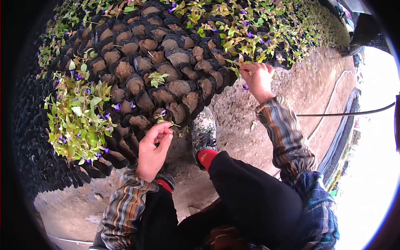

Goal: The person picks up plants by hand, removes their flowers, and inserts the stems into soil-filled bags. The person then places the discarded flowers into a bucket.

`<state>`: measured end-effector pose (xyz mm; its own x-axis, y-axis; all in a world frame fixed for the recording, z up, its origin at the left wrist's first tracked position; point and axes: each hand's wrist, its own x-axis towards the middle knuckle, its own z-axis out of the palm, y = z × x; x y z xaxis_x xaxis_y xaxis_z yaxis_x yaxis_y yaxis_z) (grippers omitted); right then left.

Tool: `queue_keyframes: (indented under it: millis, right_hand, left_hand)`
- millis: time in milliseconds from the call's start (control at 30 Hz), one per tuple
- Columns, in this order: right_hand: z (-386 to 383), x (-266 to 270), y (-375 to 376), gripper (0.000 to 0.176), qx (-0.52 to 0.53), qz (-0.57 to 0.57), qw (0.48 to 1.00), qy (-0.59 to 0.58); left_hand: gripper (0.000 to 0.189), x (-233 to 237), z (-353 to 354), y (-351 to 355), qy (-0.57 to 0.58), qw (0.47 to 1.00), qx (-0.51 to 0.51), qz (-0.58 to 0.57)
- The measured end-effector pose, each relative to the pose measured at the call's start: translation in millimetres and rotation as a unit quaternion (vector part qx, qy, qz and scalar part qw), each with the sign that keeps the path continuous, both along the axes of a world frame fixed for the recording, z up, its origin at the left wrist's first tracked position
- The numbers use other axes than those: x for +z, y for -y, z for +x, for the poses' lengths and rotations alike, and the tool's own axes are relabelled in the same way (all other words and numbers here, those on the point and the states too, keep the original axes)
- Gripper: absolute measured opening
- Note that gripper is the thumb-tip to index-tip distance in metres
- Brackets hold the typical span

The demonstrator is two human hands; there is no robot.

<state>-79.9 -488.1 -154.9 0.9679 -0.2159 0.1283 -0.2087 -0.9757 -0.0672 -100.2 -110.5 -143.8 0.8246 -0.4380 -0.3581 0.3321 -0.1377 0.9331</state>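
Note:
Black nursery pots [166, 89] filled with brown soil stand packed together in front of me. At their near edge my left hand [153, 152] is closed, thumb and forefinger pinching a small green sprig [174, 124]. A purple flower [163, 113] shows just above those fingertips. Further right, my right hand [258, 81] is closed in a pinch at the edge of the leafy plants [243, 43], its fingertips against a yellowish-green stem [234, 66]. A lone leafy seedling [158, 78] rises from one pot between the hands.
A dense clump of purple-flowered seedlings [81, 121] lies over the pots at left. Bare earth [237, 125] runs below the pots, where my shoe [204, 131] stands. A dark hose [346, 113] crosses at right, near a pale line [329, 104] on the ground.

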Motion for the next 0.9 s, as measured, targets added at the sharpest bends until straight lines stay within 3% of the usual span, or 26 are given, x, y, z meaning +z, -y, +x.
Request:
queue_keyframes:
  millis: [267, 400, 633, 767, 900]
  right_hand:
    - [23, -22, 2, 0.005, 0.069, -0.131, 0.982, -0.116]
    - [26, 1, 1, 0.007, 0.034, -0.071, 0.982, -0.172]
    - [25, -21, 12, 0.007, 0.089, -0.209, 0.964, -0.14]
    - [35, -22, 7, 0.011, 0.089, -0.175, 0.96, -0.202]
    - [40, -24, 6, 0.011, 0.1, -0.148, 0.966, -0.189]
  left_hand:
    - [0.03, -6, -6, -8, -0.009, 1.0, -0.013, 0.005]
    - [0.03, -5, -5, -12, -0.025, 1.0, -0.013, 0.009]
    - [0.03, -9, -9, -15, -0.03, 0.999, -0.014, 0.01]
    - [0.03, -10, -10, -17, -0.04, 0.999, -0.013, 0.012]
    - [0.03, -11, -10, -17, -0.047, 0.999, -0.016, 0.013]
